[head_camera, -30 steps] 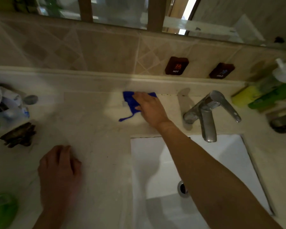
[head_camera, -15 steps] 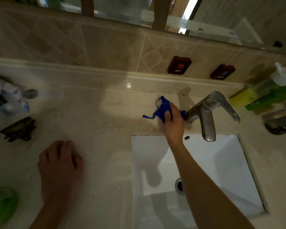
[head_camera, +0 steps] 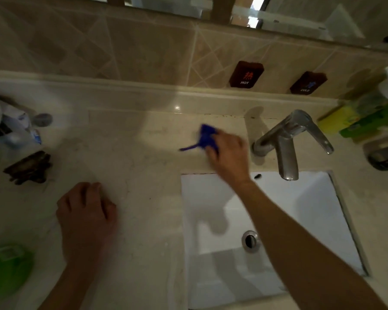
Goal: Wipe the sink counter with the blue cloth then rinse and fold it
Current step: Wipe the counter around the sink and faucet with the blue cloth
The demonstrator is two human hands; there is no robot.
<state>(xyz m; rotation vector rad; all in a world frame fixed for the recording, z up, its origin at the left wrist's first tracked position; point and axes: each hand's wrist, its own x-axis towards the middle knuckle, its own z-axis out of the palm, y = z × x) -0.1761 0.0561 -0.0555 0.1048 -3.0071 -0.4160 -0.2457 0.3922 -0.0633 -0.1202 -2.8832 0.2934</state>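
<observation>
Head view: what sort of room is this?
Most likely a bathroom vanity: a white sink set into a beige counter, a chrome faucet, HOT and COLD wall signs, and a mirror above.

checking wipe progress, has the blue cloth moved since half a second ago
Yes. The blue cloth, under the right hand, has slid left along the counter, away from the faucet base it was touching before.

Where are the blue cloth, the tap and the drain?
blue cloth [head_camera: 205, 136]: head view, bunched part beside the fingers.
tap [head_camera: 287, 157]: head view, spout.
drain [head_camera: 250, 240]: head view, metal ring in the basin.
</observation>
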